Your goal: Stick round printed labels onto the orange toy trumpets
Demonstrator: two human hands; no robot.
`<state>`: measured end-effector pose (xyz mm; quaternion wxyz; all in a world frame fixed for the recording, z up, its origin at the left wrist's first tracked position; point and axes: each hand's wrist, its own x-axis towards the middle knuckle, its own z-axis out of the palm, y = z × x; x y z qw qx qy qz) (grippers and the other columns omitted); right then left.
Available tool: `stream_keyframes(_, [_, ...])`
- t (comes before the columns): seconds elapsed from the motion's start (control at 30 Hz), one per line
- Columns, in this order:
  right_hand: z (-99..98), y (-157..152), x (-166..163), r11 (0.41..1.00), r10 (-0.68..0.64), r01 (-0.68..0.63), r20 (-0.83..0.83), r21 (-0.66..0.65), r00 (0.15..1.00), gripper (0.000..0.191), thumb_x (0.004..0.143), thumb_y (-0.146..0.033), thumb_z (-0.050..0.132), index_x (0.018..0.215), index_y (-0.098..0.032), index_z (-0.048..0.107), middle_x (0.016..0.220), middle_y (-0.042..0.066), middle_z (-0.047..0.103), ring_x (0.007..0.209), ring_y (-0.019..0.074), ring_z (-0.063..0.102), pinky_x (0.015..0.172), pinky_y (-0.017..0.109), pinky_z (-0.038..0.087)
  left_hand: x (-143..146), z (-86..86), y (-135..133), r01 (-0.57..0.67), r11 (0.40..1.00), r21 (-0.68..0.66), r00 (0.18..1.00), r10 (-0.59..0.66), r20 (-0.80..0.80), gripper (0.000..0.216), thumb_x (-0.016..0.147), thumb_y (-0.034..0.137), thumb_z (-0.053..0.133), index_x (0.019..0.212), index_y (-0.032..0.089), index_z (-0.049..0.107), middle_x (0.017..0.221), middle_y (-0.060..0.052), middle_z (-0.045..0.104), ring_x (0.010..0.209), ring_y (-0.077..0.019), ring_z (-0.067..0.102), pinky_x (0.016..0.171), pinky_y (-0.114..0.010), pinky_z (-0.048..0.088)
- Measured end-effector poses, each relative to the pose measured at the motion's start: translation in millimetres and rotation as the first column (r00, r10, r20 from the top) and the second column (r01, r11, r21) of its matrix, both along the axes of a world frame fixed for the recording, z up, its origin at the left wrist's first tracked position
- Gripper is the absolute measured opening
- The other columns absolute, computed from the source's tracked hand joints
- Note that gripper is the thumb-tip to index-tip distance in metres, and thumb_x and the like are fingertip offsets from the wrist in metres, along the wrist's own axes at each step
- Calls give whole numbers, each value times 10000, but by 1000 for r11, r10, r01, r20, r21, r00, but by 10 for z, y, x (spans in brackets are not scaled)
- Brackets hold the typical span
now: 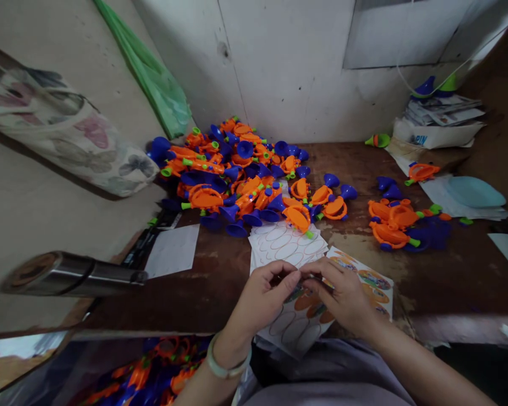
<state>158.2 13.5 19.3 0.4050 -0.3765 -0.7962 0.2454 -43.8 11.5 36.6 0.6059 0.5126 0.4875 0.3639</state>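
My left hand (267, 296), with a pale bangle (227, 369) at the wrist, is closed in a pinch. Its fingertips meet those of my right hand (347, 293), which is pinched too. Whatever is between the fingers is too small and covered to make out. Right under both hands lies a sticker sheet (298, 330) with oval outlines and some orange printed ovals, tilted over the table's front edge. Another sticker sheet (375, 279) with colourful ovals lies beside my right hand. Just beyond, a stack of oval-outlined sheets (268, 242) has an orange toy trumpet (297, 217) on it.
A heap of orange and blue toy trumpets (245, 169) fills the back left. A smaller trumpet group (393, 223) sits right. A steel flask (71, 274) stands left, near a white paper (173, 251). Back right are a box of papers (438, 132) and a light-blue lid-like piece (476, 192).
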Motion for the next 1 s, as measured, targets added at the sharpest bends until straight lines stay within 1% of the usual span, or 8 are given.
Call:
stream_keyframes(0.13, [-22, -53, -15, 998, -42, 44, -35, 42, 998, 177, 1040, -117, 644, 1103, -244, 749, 882, 21, 822, 773, 171, 797, 691, 244, 645, 22, 9, -18, -8, 1000, -15, 1000, 8, 12, 428, 798, 603, 813, 763, 183, 740, 658, -6, 598, 614, -140, 471, 580, -263, 387])
stream_keyframes(0.3, [-16, -114, -47, 993, -68, 75, -72, 94, 995, 198, 1029, -86, 641, 1040, -250, 753, 841, 6, 809, 741, 157, 786, 675, 227, 642, 35, 49, -37, -28, 999, 29, 1000, 28, -9, 305, 779, 472, 789, 677, 193, 720, 670, -15, 617, 630, -145, 500, 618, -274, 423])
stream_keyframes(0.5, [-52, -130, -34, 956, -120, 132, -62, 264, 991, 268, 1075, -132, 581, 1060, -276, 807, 896, 27, 816, 774, 165, 793, 674, 249, 658, 98, 79, -17, -113, 990, 89, 994, 112, 17, 186, 733, 367, 708, 637, 209, 692, 663, -18, 626, 658, -162, 532, 652, -286, 458])
stream_keyframes(0.67, [-110, -96, 30, 976, -96, 107, -66, 189, 993, 190, 1100, -281, 629, 976, -282, 773, 705, -27, 737, 607, 151, 695, 585, 255, 596, 139, 90, -8, -124, 989, 80, 992, 124, 7, 178, 716, 361, 685, 618, 213, 670, 640, -8, 631, 621, -151, 513, 650, -285, 466])
stream_keyframes(0.8, [-119, -283, 123, 889, -21, -39, 126, 456, 992, 225, 1029, -213, 704, 1064, -424, 772, 823, -79, 802, 744, 186, 756, 842, 377, 691, 60, 115, 64, -163, 983, 89, 986, 166, -27, 222, 758, 417, 698, 680, 211, 681, 663, -8, 633, 642, -158, 523, 621, -271, 446])
stream_keyframes(0.87, [-76, -399, 166, 848, 36, -158, 243, 506, 969, 211, 993, -269, 764, 1022, -478, 766, 878, -120, 819, 810, 204, 777, 1003, 448, 691, -11, 129, 116, -179, 973, 145, 976, 194, -101, 263, 814, 460, 692, 734, 209, 685, 686, -4, 627, 663, -160, 526, 618, -266, 437])
stream_keyframes(0.93, [-10, -431, 189, 868, 52, -166, 247, 467, 968, 225, 982, -291, 789, 1064, -498, 759, 955, -104, 819, 930, 230, 797, 1082, 478, 673, -62, 136, 157, -139, 970, 200, 968, 176, -178, 286, 856, 481, 676, 762, 210, 680, 707, -3, 623, 684, -164, 533, 631, -266, 437])
stream_keyframes(1.0, [48, -354, 187, 912, -40, -39, 183, 409, 982, 374, 1007, -229, 751, 1287, -475, 717, 1173, -14, 802, 1145, 271, 787, 1086, 488, 675, -67, 130, 178, -86, 973, 215, 978, 123, -168, 305, 875, 493, 668, 754, 213, 656, 711, -4, 615, 695, -167, 540, 651, -273, 449])
